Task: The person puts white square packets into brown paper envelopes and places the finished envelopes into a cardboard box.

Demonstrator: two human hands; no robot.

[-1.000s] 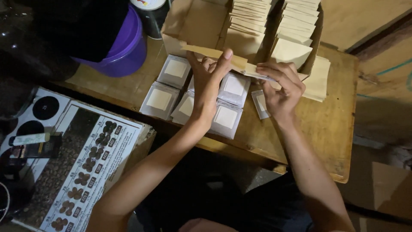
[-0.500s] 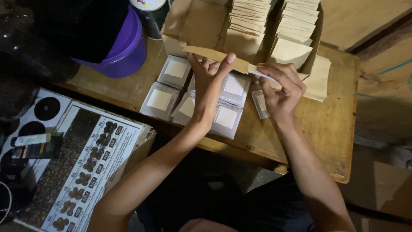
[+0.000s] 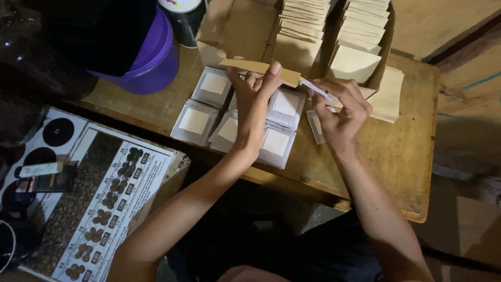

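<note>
My left hand (image 3: 254, 96) holds a flat tan paper envelope (image 3: 249, 66) edge-on above the table. My right hand (image 3: 339, 112) pinches a thin white sachet (image 3: 316, 89) whose end meets the envelope's open end. Below the hands several white sachets with pale square centres (image 3: 195, 121) lie spread on the wooden table (image 3: 396, 156). Behind them stands a cardboard box (image 3: 229, 26) with rows of upright tan envelopes (image 3: 305, 15).
A purple bucket (image 3: 151, 57) and a dark can (image 3: 182, 15) stand at the table's back left. A printed chart with rows of brown bean pictures (image 3: 104, 198) lies lower left, a small tube (image 3: 39, 169) beside it. More loose envelopes (image 3: 389, 96) lean right of the box.
Both hands have held their place. The white sachet has slid a little further towards the envelope's open end.
</note>
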